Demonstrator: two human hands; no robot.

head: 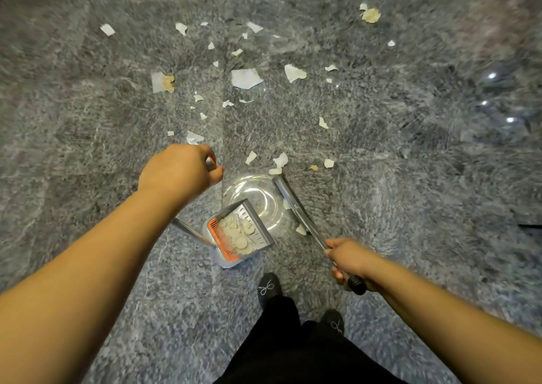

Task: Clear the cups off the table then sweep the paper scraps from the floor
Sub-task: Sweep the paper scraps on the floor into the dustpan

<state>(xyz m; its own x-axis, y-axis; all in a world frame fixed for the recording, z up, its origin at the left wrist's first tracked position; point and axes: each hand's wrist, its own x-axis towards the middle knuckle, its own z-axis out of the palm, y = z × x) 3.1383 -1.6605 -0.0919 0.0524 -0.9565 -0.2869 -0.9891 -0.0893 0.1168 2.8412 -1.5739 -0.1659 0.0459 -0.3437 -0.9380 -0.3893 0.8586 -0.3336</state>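
Many white and tan paper scraps (245,78) lie scattered over the grey stone floor ahead of me. A grey dustpan (252,232) with an orange comb edge sits on the floor below my hands and holds several scraps. My left hand (179,169) grips the top of its long metal handle. My right hand (347,262) grips the black-tipped handle of a broom (296,204), whose grey head reaches a few scraps just beyond the dustpan. No cups or table are in view.
My feet in dark socks (268,288) stand just behind the dustpan. Ceiling lights reflect off the glossy floor (88,119), with a round glare next to the dustpan. Scraps spread toward the top edge and upper right.
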